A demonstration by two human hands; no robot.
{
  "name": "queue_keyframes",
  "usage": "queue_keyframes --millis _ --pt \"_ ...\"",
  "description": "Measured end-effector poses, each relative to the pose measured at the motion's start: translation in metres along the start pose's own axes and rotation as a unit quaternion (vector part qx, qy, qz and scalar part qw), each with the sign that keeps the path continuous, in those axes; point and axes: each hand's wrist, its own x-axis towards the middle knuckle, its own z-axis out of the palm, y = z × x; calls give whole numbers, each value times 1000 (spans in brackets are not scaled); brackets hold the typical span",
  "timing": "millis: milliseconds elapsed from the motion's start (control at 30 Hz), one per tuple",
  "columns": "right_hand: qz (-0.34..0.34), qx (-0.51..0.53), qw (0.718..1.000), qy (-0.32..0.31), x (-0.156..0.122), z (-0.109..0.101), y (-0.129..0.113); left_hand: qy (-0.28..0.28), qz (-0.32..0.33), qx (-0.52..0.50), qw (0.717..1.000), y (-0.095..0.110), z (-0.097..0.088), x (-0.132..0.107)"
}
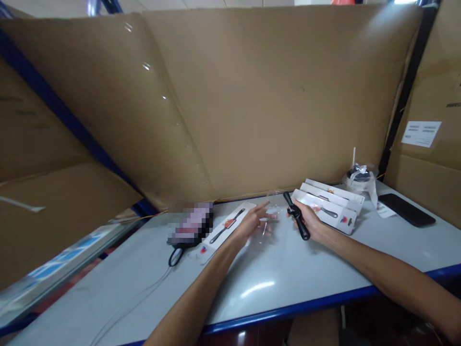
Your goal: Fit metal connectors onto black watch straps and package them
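Note:
My right hand (308,218) is wrapped round a black two-handled spokeshave (296,215), tilted above the table, with a small metal part at its middle. To its left, my left hand (254,221) has its fingers stretched out and apart. Clear plastic wrapping (264,234) lies against and under those fingers; its exact outline is hard to make out. Beside my left wrist rests a white printed card (226,226) picturing a long dark tool. Behind my right hand, several similar white printed packs (333,211) overlap in a stack.
A phone with a blurred-out screen (192,223) and a strap loop lies at left, a thin cable running from it. At right are a black phone (406,209) and a plastic-wrapped cup with a straw (359,178). Cardboard walls (270,96) enclose the grey table (151,293).

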Motion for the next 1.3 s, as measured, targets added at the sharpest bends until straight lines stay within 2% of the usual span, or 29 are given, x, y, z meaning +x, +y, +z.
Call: queue_keyframes --millis 100,200,433,533,600,667,700,767,833,933,1000,1067,1133,1200,1300 --pt "-25 -24 999 21 7 -6 -3 83 23 80 993 0 -15 8" --pt "-42 -32 998 31 10 -8 -5 161 45 105 980 2 -25 14" --pt "-47 -71 996 13 6 -7 -6 214 72 164 960 8 -53 21" --pt "-56 -82 995 1 4 -6 -4 281 103 238 924 11 -57 22" --pt "-57 -78 995 -1 3 -5 -3 323 179 293 882 14 -52 19" --pt "-58 -68 996 -5 2 -2 -3 335 285 310 843 16 -38 12" --pt "-60 -62 996 -8 1 -1 -3 324 329 300 835 15 -28 8" --pt "-65 -44 997 -16 -1 1 -5 247 349 267 864 11 -6 -2" --pt "-71 -27 997 -23 -2 3 -5 169 334 244 894 3 17 -9" --pt "-79 -8 997 -25 -3 4 -5 116 286 204 929 -10 41 -16" --pt "-88 -4 996 -23 -3 3 -3 69 211 155 963 -15 48 -17" --pt "-101 -15 995 -23 -2 2 -1 -18 109 85 990 -19 51 -18" --pt "-112 -39 992 -30 -3 2 0 -87 40 25 995 -21 52 -18" --pt "-119 -69 990 -39 -3 2 1 -106 24 2 994 -24 52 -17" --pt "-134 -139 980 -52 -4 2 -1 -97 53 27 993 -30 51 -13"
